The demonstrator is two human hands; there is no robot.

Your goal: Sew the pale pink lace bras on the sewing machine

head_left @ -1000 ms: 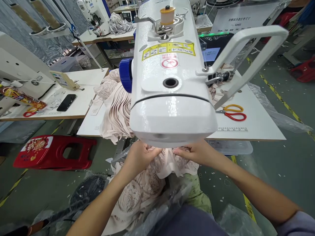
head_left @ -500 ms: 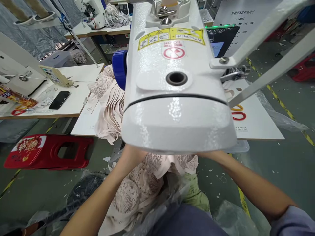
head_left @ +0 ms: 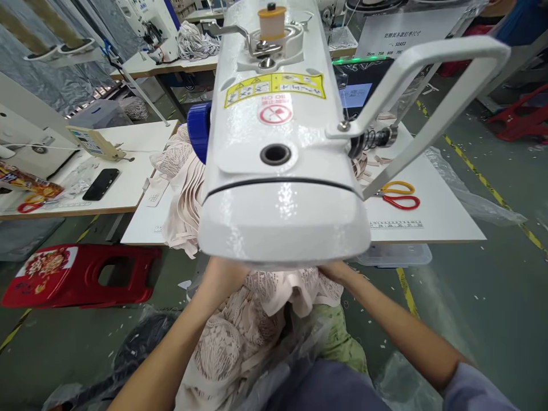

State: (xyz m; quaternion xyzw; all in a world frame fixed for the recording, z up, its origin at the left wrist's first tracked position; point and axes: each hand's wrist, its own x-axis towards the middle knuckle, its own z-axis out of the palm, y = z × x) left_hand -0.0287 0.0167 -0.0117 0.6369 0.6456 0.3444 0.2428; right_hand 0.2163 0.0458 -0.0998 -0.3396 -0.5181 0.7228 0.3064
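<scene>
In the head view, the beige lace bra hangs just below the sewing machine head, its long axis running left to right, its plain edge drooping toward the lap. The left hand and right hand flank it; the machine hides their fingers, so I cannot tell their opening or grip. A second ago, both thumbs showed against the lace.

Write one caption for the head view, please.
Left hand and right hand at beige lace fabric, both partly hidden by a white sewing machine; scissors at right.
</scene>
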